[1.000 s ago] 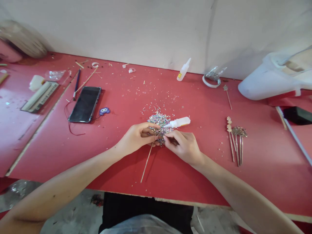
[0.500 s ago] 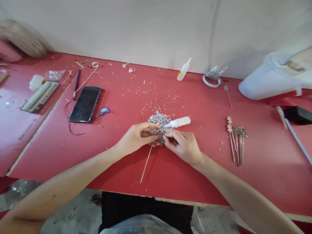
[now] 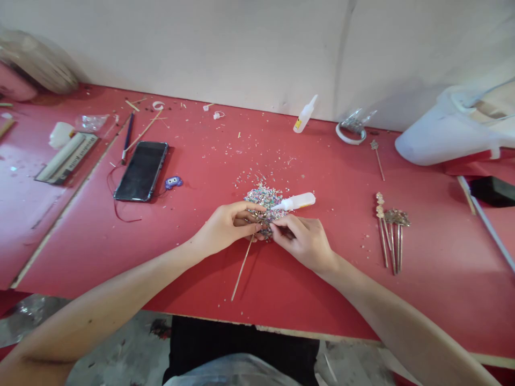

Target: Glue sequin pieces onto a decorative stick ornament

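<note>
Pale wall (image 3: 201, 48) behind red tabletop (image 3: 322, 161). At centre, left hand (image 3: 223, 229), narrowed around thin stick (image 3: 242, 268), slanting near-left from the fingers; opposite, right hand (image 3: 308, 241), curled, grip impossible to tell. Between and beyond both: glittering pile (image 3: 259, 195), white bottle (image 3: 300, 201) at right.

Tabletop (image 3: 201, 187): red, pale-flecked
Chip pile (image 3: 262, 197): speckled silver, pink, blue, green
Thin stick (image 3: 242, 269): pale gold
Near bottle (image 3: 298, 202): white, yellow strip
Phone (image 3: 141, 171): black
Small charm (image 3: 173, 183): purple and white
Wall (image 3: 209, 48): greyish white
</note>
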### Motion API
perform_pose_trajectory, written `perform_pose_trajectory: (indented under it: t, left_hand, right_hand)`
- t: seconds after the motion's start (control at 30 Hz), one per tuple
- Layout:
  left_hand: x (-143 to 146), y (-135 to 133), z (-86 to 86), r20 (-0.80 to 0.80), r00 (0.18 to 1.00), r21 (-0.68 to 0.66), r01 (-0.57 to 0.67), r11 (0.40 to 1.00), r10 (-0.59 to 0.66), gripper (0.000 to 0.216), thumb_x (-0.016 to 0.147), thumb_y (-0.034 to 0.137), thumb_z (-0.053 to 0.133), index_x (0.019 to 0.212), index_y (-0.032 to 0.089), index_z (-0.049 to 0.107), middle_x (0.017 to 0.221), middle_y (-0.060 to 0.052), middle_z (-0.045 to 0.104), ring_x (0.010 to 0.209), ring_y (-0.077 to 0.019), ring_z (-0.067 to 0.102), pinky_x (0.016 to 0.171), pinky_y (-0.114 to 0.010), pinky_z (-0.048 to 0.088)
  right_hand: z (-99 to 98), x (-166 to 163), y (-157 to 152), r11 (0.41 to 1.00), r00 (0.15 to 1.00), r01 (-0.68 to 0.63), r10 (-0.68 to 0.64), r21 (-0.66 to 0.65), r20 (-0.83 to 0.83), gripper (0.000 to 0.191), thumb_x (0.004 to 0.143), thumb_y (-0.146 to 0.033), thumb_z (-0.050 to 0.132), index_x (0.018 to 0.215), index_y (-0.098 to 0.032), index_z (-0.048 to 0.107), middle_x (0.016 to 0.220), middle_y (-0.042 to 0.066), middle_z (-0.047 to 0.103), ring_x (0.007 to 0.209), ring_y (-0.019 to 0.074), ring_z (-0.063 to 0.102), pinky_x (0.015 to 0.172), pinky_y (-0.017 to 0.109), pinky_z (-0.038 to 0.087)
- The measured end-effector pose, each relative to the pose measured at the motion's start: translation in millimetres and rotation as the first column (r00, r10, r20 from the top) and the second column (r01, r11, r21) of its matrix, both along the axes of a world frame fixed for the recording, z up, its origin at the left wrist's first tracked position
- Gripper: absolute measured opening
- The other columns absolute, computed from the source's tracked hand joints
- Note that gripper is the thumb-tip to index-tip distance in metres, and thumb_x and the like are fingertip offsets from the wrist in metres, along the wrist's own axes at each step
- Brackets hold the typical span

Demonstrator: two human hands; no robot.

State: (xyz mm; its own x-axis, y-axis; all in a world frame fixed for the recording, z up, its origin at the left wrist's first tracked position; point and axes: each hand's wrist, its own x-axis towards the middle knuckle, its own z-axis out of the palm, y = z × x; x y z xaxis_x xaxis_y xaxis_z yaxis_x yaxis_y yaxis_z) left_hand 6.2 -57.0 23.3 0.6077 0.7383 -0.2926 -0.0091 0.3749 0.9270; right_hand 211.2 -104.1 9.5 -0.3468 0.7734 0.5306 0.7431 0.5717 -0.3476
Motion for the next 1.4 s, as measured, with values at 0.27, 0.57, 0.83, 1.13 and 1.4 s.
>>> perform_pose_trajectory:
  t: [0.27, 0.57, 0.83, 1.13, 1.4]
  left_hand:
    - [0, 0, 0.6, 0.005, 1.0, -0.01, 0.003, 1.0, -0.003, 0.037, 0.08, 0.02, 0.072, 0.114, 0.012, 0.06, 0.086, -0.006, 0.072, 0.072, -0.0146, 0.072, 0.07, -0.027, 0.061]
    - [1, 0, 2.1, 0.009, 1.0, -0.024, 0.009, 1.0, -0.009, 0.036, 0.08, 0.018, 0.072, 0.113, 0.012, 0.06, 0.084, -0.005, 0.072, 0.071, -0.0141, 0.071, 0.07, -0.027, 0.06]
    - [1, 0, 2.5, 0.005, 1.0, -0.036, 0.015, 0.999, -0.015, 0.035, 0.079, 0.016, 0.071, 0.112, 0.012, 0.06, 0.083, -0.004, 0.071, 0.071, -0.0135, 0.072, 0.069, -0.026, 0.06]
    - [1, 0, 4.7, 0.028, 1.0, -0.06, -0.002, 0.998, 0.003, 0.029, 0.082, 0.02, 0.069, 0.109, 0.013, 0.06, 0.083, -0.005, 0.072, 0.068, -0.0147, 0.072, 0.067, -0.027, 0.061]
    - [1, 0, 12.2, 0.033, 0.998, -0.061, -0.055, 0.997, 0.057, 0.023, 0.082, 0.016, 0.066, 0.104, 0.012, 0.059, 0.085, -0.005, 0.072, 0.062, -0.0124, 0.07, 0.061, -0.023, 0.058]
  right_hand:
    - [0.5, 0, 0, 1.0, 1.0, 0.001, -0.001, -0.001, -0.007, 0.014, 0.09, -0.018, 0.054, 0.076, -0.02, 0.055, 0.053, -0.005, 0.057, 0.043, 0.0065, 0.049, 0.044, 0.019, 0.036]
    - [1.3, 0, 1, 1.0, 1.0, -0.015, 0.015, 0.016, -0.015, 0.013, 0.089, -0.016, 0.056, 0.077, -0.019, 0.056, 0.052, -0.006, 0.056, 0.042, 0.0063, 0.048, 0.044, 0.019, 0.036]
    - [1.1, -1, -1, 1.0, 0.998, 0.031, -0.031, -0.002, -0.055, 0.011, 0.09, -0.018, 0.057, 0.079, -0.019, 0.058, 0.054, -0.005, 0.058, 0.043, 0.0067, 0.05, 0.044, 0.02, 0.037]
    - [-4.3, 4, 0, 0.949, 0.885, 0.165, -0.263, -0.27, -0.383, 0.01, 0.093, -0.03, 0.056, 0.091, -0.02, 0.057, 0.066, -0.001, 0.065, 0.053, 0.0101, 0.062, 0.049, 0.02, 0.049]
    - [-2.4, 2, -1, 0.965, 0.919, 0.132, -0.205, -0.228, -0.336, 0.005, 0.09, -0.027, 0.06, 0.091, -0.021, 0.06, 0.07, -0.001, 0.069, 0.056, 0.0105, 0.064, 0.051, 0.02, 0.05]
